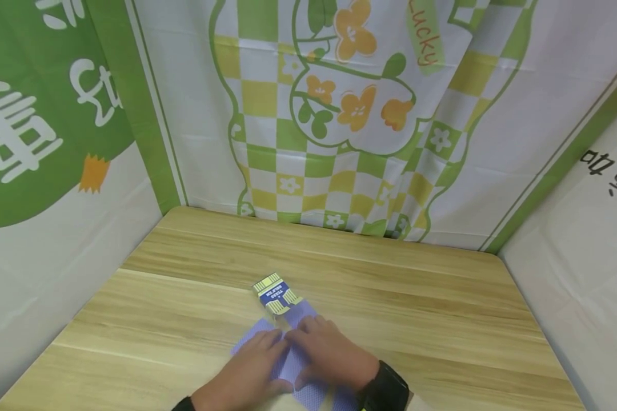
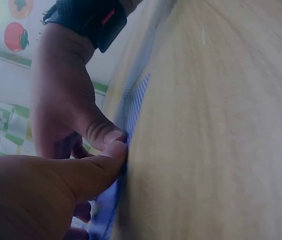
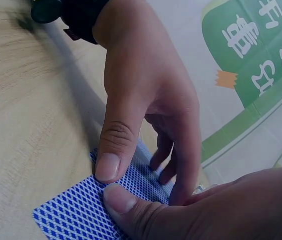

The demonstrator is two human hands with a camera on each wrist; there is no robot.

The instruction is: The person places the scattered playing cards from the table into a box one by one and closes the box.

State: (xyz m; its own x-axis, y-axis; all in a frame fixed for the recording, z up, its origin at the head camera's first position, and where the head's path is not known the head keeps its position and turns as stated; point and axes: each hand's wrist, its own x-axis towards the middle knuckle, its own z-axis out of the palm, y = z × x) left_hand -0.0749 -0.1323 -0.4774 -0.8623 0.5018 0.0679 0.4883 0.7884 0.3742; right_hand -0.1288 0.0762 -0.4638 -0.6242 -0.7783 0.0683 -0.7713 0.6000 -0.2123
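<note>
Blue-and-white patterned playing cards (image 1: 249,337) lie face down on the table under both hands, in packets set at an angle to each other. My left hand (image 1: 254,362) grips the cards from the left, thumb on the near edge and fingers on the far side. From the right, my right hand (image 1: 334,354) holds them the same way. Both thumbs meet at the near edge, seen in the right wrist view over the card backs (image 3: 71,210). A card box (image 1: 277,294) marked "Texas Hold'em" lies just beyond the fingers. How many cards each hand holds is hidden.
The wooden table (image 1: 416,297) stretches out around the hands. Printed cloth hangs behind it (image 1: 334,188) and on both sides, with green and yellow checks at the back. Black bands sit on both wrists, a watch (image 1: 385,388) on the right one.
</note>
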